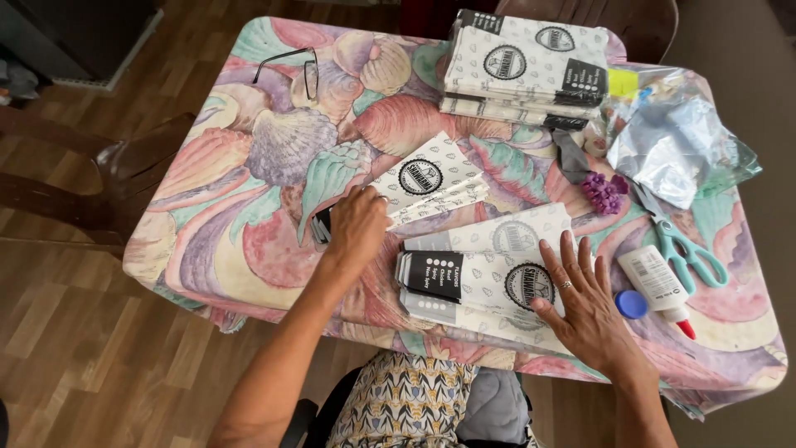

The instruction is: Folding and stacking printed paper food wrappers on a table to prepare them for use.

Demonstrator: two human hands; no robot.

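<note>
My left hand [356,226] rests on the near end of a white patterned paper bag [419,184] lying flat at the table's middle, fingers curled over its black end. My right hand [584,299] lies flat with fingers spread on a fanned pile of similar flat paper bags [485,278] near the front edge. Each bag carries a round black emblem and a black panel. A taller stack of the same bags [522,70] stands at the far side.
Table under a shell-print cloth [249,224]. Eyeglasses [294,70] at far left. To the right: crumpled clear plastic [676,145], purple flower piece [603,192], teal scissors [684,245], glue bottle [659,286] with its blue cap [632,304] off. Wooden chair [91,182] at left.
</note>
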